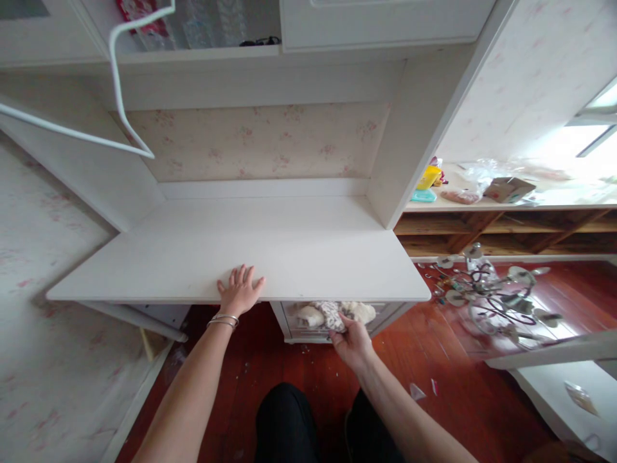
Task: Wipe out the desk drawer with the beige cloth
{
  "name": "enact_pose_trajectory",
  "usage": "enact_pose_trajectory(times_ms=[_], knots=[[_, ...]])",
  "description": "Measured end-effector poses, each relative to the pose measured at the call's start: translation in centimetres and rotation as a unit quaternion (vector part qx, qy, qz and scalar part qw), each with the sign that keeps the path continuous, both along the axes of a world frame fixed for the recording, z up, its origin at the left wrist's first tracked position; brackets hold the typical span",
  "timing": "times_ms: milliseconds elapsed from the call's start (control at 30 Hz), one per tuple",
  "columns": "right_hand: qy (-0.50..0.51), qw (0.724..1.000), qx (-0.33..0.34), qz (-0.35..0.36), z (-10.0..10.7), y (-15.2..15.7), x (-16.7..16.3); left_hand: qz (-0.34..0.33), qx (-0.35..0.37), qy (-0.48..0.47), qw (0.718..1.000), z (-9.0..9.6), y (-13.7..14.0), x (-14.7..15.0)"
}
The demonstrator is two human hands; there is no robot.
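Note:
My left hand [239,290] lies on the front edge of the white desk top [308,238], palm down and fingers spread, with bangles at the wrist. Below that edge, my right hand [354,344] is closed on a bunched cloth [331,315], whitish with a grey-patterned middle. The cloth is in front of the white drawer unit [294,328] under the desk. Part of my right fingers is hidden, and a small dark spot, perhaps a drawer knob, shows beside them.
White upper cabinets [385,26] overhang the desk. A white bent rod [116,77] crosses the upper left. On the red wooden floor [409,360] at right lies a chandelier [496,296]. A low shelf [434,225] behind it holds plastic bags and a cardboard box [508,190].

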State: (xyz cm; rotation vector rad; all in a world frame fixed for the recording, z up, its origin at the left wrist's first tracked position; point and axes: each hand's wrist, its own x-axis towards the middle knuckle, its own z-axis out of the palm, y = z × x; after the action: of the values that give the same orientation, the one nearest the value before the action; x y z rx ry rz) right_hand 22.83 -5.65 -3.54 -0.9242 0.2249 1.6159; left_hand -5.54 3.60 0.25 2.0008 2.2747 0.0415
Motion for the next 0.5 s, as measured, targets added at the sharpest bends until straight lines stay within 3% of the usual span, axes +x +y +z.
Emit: enact_pose_trajectory(times_ms=[133, 267, 400, 500], knots=[[0.066, 0.996, 0.033, 0.050, -0.3, 0.5, -6.4, -0.003, 0.011, 0.002, 1.000, -0.1, -0.1, 0.0], [0.112, 0.989, 0.051, 0.083, -1.4, 1.2, -10.3, -0.003, 0.021, 0.005, 1.000, -0.2, -0.1, 0.1], [0.062, 0.994, 0.019, 0.086, -4.2, 1.8, -11.5, -0.005, 0.018, 0.002, 1.000, -0.1, -0.1, 0.1], [-0.028, 0.997, -0.013, 0.066, -6.8, 2.2, -9.8, -0.006, 0.014, -0.001, 1.000, -0.1, -0.1, 0.0]])
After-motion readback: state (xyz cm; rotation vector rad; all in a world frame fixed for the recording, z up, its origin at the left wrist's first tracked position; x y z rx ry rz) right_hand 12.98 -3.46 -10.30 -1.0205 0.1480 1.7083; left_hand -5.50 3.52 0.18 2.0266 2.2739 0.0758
